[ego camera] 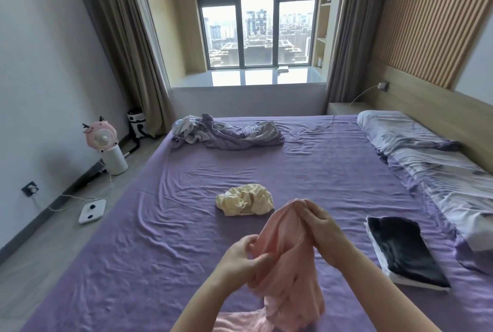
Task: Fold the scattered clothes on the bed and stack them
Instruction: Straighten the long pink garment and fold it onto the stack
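Both hands are closed on 1 pink garment [286,259], lifted above the near edge of the bed [186,198]. The left hand [244,257] pinches a fold of the cloth low down between thumb and fingers; the right hand [324,227] grips the bunched top of it higher up, fingers curled round the fabric. The garment hangs between and below them, its lower part drooping to the purple sheet at the bed's near edge.

Just beyond the hands, near the middle of the bed, lies a crumpled pale yellow garment [245,202], apart from the pink one. Toward the right side, close to the pillows, sits a folded stack [405,250] with a dark garment on top and something white beneath it. At the far edge of the bed a rumpled lilac-grey bedcover [226,133] lies in a long heap. 2 floral pillows [432,169] run along the right edge by the headboard.

On the floor to the left stand a pink fan [102,135] and a white scale [92,210].
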`<state>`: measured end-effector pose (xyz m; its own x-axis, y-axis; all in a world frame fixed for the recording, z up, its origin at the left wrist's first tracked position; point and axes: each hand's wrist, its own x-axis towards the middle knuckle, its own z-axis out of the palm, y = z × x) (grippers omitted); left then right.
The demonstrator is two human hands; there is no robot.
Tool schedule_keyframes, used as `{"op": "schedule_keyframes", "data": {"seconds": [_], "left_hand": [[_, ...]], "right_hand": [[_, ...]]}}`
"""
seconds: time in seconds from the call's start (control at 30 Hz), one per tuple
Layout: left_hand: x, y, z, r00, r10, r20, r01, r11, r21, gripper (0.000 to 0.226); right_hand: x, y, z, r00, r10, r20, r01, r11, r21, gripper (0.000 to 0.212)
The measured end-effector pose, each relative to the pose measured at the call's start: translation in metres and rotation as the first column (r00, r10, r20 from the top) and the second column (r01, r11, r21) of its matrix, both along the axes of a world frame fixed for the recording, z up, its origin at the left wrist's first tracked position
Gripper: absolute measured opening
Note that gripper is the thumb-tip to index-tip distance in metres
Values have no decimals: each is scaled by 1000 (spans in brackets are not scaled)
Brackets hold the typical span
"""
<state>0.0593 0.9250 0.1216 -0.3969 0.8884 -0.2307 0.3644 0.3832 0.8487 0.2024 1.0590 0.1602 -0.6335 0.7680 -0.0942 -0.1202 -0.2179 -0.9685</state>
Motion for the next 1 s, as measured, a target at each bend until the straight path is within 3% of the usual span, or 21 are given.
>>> {"op": "schedule_keyframes", "data": {"seconds": [0.1,0.13,0.17,0.23,0.3,0.33,0.37,0.43,0.47,0.5,0.53,0.63,0.7,0.77,0.83,0.9,1.0], "left_hand": [[12,8,3,999,46,23,-48,995,83,11],[13,8,3,992,91,83,-100,989,108,11],[13,9,6,965,150,214,-176,978,112,16],[9,11,14,799,218,560,-307,949,68,22],[5,10,20,634,220,741,-367,929,38,22],[4,11,21,589,220,778,-382,924,28,22],[5,11,22,579,213,787,-382,924,31,22],[7,12,23,595,204,777,-375,926,44,22],[8,12,22,611,194,768,-370,927,59,22],[8,11,22,651,184,736,-359,929,85,22],[7,8,22,710,172,683,-341,932,119,20],[3,-6,21,928,125,351,-220,945,244,4],[-2,-16,19,993,59,100,-90,934,345,23],[-7,-22,18,988,-21,-154,75,933,352,28],[-5,-25,17,928,-54,-368,165,946,278,26],[-2,-26,15,897,21,-442,119,951,285,22],[0,-24,16,902,138,-408,23,931,365,11]], "right_hand": [[1,-2,-2,1000,-12,19,11,999,53,18],[2,-1,-3,998,-30,60,24,996,90,16],[5,-1,-5,991,-57,124,38,988,152,13],[14,0,-8,956,-98,276,12,954,298,10],[23,-1,-13,904,-21,428,-155,915,373,47],[26,-3,-15,864,38,501,-262,885,384,64],[27,-6,-19,828,75,556,-354,839,414,68],[25,-12,-29,814,44,579,-413,745,523,36],[24,-14,-32,835,15,550,-376,746,550,15],[24,-15,-31,862,18,507,-332,776,536,6],[26,-15,-31,889,37,455,-283,827,486,11],[34,-14,-23,961,81,264,-161,941,297,19],[36,-15,-20,978,89,186,-130,967,217,19],[34,-16,-19,985,91,149,-112,983,144,16],[30,-18,-19,985,94,145,-111,988,110,15],[27,-18,-20,983,88,161,-107,988,112,16],[24,-16,-22,977,57,206,-89,985,150,19]]}}
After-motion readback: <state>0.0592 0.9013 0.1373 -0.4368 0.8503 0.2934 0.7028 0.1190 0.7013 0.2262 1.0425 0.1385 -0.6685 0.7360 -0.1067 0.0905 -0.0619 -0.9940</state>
